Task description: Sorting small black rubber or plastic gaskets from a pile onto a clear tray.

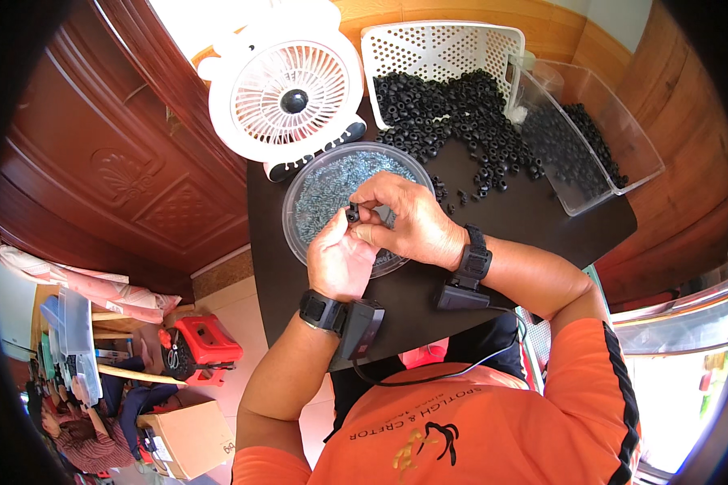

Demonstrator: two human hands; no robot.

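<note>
A small black cylindrical part (pixel 353 212) with a hollow end sits at the fingertips of both hands, above a round clear tub (pixel 289 218). My left hand (pixel 341 257) is closed, palm up, pinching the part between thumb and fingers. My right hand (pixel 416 222) reaches over from the right, its fingers also closed, with the index fingertip against the part's top. Whether a smaller piece lies between the right fingers is hidden. Many tiny bluish-silver pieces (pixel 328 184) fill the tub under my hands; they are too small to name.
Loose black parts (pixel 493 149) spill from a tipped white perforated basket (pixel 445 40) onto the dark table (pixel 534 222). A clear bin (pixel 615 121) holding more stands right. A white fan (pixel 291 97) is behind the tub. Wrist devices (pixel 362 327) trail a cable (pixel 429 380).
</note>
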